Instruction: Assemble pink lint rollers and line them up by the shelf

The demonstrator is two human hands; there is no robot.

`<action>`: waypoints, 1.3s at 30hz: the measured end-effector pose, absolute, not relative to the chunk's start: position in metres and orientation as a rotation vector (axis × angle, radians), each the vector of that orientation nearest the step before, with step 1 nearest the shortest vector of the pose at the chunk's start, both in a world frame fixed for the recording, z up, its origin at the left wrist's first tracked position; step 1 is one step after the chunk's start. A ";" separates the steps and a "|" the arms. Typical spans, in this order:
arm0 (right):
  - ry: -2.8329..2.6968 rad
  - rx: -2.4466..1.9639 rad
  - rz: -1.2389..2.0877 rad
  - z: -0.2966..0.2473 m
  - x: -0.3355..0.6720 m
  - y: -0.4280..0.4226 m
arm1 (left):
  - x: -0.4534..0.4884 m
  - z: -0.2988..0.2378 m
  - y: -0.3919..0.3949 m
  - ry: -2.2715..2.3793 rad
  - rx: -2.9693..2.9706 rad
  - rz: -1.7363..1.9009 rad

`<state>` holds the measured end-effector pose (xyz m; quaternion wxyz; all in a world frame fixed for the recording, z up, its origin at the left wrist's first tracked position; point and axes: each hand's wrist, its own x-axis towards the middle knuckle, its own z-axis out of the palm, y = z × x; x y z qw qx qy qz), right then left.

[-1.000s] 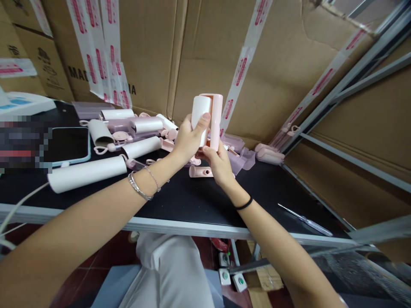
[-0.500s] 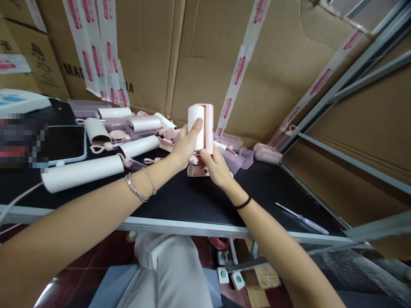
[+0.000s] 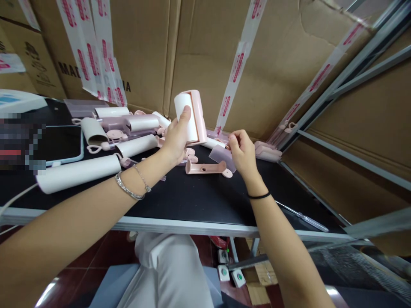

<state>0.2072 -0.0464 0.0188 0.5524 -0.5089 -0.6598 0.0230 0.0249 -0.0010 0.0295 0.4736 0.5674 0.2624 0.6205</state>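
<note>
My left hand (image 3: 177, 139) is closed around a lint roller (image 3: 190, 117), a white roll set in a pink half-shell, held tilted above the table with the thumb across the roll. To the right, my right hand (image 3: 243, 153) has its fingers curled and pinched together, over a translucent purple plastic piece (image 3: 222, 157). Whatever its fingertips hold, if anything, is hidden. Between and below the hands lies an empty pink half-shell (image 3: 205, 168) with a hole in its middle. A pink round disc (image 3: 227, 173) touches its right end.
White rolls (image 3: 136, 146), pink parts and purple covers lie heaped at the left and back. A phone (image 3: 59, 144) and a long white cylinder (image 3: 78, 173) with a cable are at left. A screwdriver (image 3: 303, 217) lies front right. Pink rollers (image 3: 268, 150) rest by the metal frame.
My right hand has let go of the lint roller and moved right, over the purple plastic. My left hand has lifted the roller slightly up and left, tilting it. The pink half-shell is now uncovered.
</note>
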 end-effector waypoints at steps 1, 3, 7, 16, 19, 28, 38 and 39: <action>-1.594 -1.241 0.012 0.017 0.212 -0.044 | 0.023 0.030 0.001 0.635 1.371 1.506; -1.697 -1.281 -0.024 0.012 0.215 -0.039 | 0.021 0.031 0.004 0.632 1.321 1.494; -1.922 -1.211 -0.038 0.004 0.196 -0.038 | 0.019 0.041 0.001 0.665 1.069 1.537; -2.567 -1.268 -0.679 -0.014 0.114 -0.057 | 0.027 0.035 0.002 0.627 1.042 1.622; -2.548 -1.396 -0.793 -0.017 0.111 -0.056 | 0.028 0.032 0.005 0.620 1.050 1.629; -2.125 -1.607 -0.821 0.001 0.131 -0.063 | 0.023 0.050 -0.008 0.432 0.913 1.751; -1.299 -0.794 0.159 0.033 0.183 -0.058 | 0.023 0.043 -0.018 0.363 1.073 1.679; -1.223 -0.679 0.318 0.034 0.181 -0.058 | 0.026 0.037 -0.017 0.392 1.113 1.630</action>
